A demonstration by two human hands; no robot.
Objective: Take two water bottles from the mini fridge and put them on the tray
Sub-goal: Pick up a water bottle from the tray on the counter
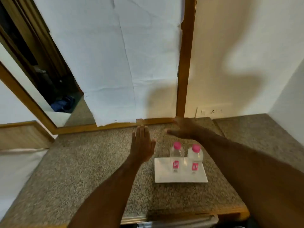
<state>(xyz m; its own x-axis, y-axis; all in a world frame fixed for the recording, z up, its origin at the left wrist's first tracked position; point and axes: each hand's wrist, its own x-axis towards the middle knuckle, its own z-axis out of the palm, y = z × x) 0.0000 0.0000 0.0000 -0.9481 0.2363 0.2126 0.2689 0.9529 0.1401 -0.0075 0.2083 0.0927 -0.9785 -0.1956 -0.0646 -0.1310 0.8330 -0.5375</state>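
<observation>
Bottles (176, 157) upright on tray (164, 177) | left hand (142, 146), right hand (184, 130) flat, empty, beyond them (right nearer) | placement judged done.

Looks like a hotel rm to me. I'm at a speckled granite counter (82, 170) w/ a wood edge, set vs. a cream wall (230, 46). Big wood-framed mirror (186, 63) stands on it, mostly covered w/ white paper (115, 55); the uncovered strip reflects a dark doorway & some blue stuff on the floor. White bedding (14, 170) at far left. Switch/socket plate (212, 111) low on the wall. White tray (181, 177) w/ two pink-capped water bottles (176, 155) — typical guest setup.
</observation>
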